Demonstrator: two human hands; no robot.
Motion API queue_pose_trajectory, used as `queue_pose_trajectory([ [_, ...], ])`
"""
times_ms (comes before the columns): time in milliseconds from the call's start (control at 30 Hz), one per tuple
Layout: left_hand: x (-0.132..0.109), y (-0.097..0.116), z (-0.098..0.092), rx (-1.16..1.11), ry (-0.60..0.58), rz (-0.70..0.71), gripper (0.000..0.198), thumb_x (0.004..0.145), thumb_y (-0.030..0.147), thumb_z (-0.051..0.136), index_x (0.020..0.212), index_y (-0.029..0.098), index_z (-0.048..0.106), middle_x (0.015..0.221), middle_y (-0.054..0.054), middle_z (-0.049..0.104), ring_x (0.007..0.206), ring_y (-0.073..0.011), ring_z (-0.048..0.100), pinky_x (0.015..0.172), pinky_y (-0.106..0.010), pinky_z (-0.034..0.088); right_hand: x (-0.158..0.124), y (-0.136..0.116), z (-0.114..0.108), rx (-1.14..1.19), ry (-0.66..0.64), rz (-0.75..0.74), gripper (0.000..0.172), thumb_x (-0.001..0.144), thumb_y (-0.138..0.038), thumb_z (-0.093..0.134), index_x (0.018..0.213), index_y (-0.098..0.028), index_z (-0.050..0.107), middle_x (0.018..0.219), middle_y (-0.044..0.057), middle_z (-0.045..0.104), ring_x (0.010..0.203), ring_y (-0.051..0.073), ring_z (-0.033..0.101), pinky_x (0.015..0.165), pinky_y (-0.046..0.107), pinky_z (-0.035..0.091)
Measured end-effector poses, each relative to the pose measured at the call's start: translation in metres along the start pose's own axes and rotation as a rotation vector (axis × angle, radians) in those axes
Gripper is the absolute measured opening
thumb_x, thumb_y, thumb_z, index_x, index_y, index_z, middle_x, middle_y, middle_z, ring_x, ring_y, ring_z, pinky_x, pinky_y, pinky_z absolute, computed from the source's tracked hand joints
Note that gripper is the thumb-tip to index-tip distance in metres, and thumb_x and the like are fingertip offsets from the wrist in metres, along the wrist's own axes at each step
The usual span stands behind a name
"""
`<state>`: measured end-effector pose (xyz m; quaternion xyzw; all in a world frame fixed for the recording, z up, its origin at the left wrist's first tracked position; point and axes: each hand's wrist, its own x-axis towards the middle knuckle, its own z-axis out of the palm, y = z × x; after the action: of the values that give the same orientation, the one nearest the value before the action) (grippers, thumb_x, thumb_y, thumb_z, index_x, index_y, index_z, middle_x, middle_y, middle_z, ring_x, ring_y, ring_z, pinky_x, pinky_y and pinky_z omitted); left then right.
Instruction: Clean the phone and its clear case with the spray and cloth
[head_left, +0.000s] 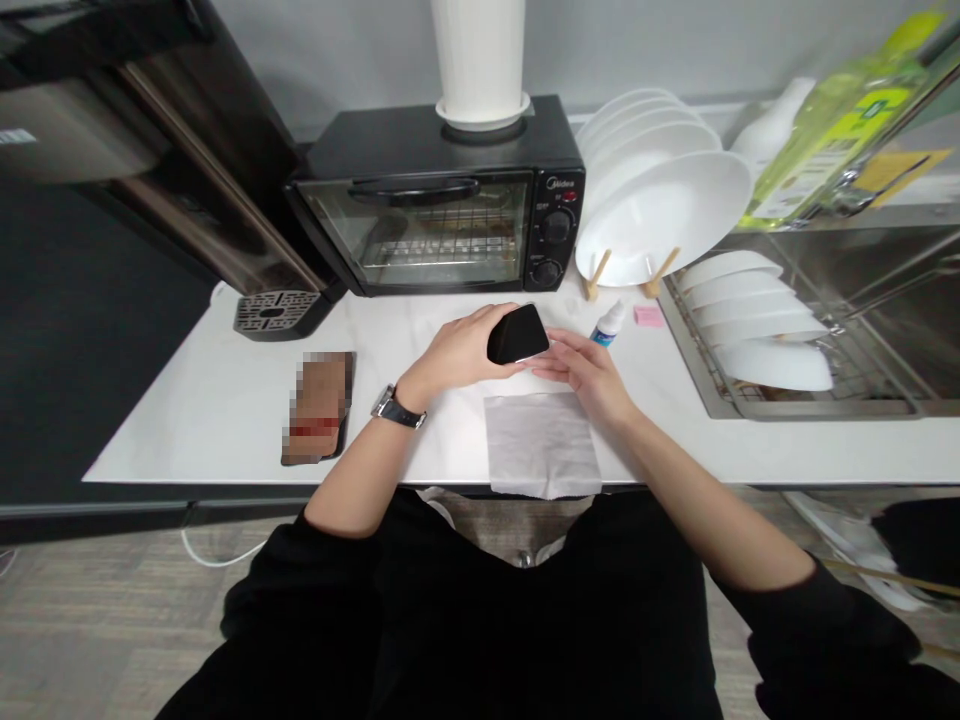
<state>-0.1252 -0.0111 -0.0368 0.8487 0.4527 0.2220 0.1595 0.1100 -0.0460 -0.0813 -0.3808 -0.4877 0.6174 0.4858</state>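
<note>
A black smartphone (519,336) with a dark screen is held above the white counter. My left hand (466,350) is closed around its left side, a black-strapped watch (397,407) on that wrist. At the phone's right end, the fingers of my right hand (581,368) grip its edge; some fingertips are partly hidden there. Below both hands a grey cloth (541,440) lies flat, its near edge hanging slightly over the counter's front. Just beyond my right hand is a small white-and-blue bottle (608,325), partly covered by the fingers.
A second phone (319,408), its screen blurred, rests on the counter (202,420) at left. Behind stand a toaster oven (442,220) and a dark drink machine (225,180). White plates (667,225) lean at right, near a pink note (648,316) and a sink (720,395) holding bowls.
</note>
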Motion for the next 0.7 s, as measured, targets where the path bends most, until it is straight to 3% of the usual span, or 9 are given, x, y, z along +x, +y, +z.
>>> queue_pose_trajectory([
  [200, -0.005, -0.005, -0.01, 0.11, -0.05, 0.112, 0.083, 0.088, 0.055, 0.08, 0.161, 0.026, 0.052, 0.152, -0.008, 0.07, 0.133, -0.0304, 0.072, 0.109, -0.04, 0.057, 0.002, 0.001, -0.004, -0.009, -0.225, 0.016, 0.047, 0.091, -0.051, 0.086, 0.132, -0.028, 0.079, 0.122, 0.002, 0.086, 0.108, 0.018, 0.083, 0.103, 0.031, 0.064],
  [367, -0.006, -0.001, -0.012, 0.211, -0.061, 0.148, 0.083, 0.09, 0.06, 0.078, 0.162, 0.025, 0.053, 0.138, -0.007, 0.075, 0.12, -0.0304, 0.076, 0.097, -0.038, 0.059, 0.011, 0.001, -0.013, -0.013, -0.365, 0.055, 0.048, 0.086, -0.045, 0.092, 0.128, -0.025, 0.08, 0.116, 0.003, 0.087, 0.104, 0.017, 0.083, 0.099, 0.028, 0.063],
  [700, -0.007, -0.003, -0.003, 0.335, -0.018, 0.203, 0.083, 0.091, 0.067, 0.073, 0.16, 0.026, 0.055, 0.133, -0.007, 0.076, 0.113, -0.0297, 0.078, 0.086, -0.037, 0.058, 0.017, 0.003, -0.017, -0.064, -0.367, 0.088, 0.049, 0.081, -0.032, 0.095, 0.125, -0.021, 0.076, 0.101, 0.002, 0.087, 0.092, 0.017, 0.081, 0.089, 0.028, 0.064],
])
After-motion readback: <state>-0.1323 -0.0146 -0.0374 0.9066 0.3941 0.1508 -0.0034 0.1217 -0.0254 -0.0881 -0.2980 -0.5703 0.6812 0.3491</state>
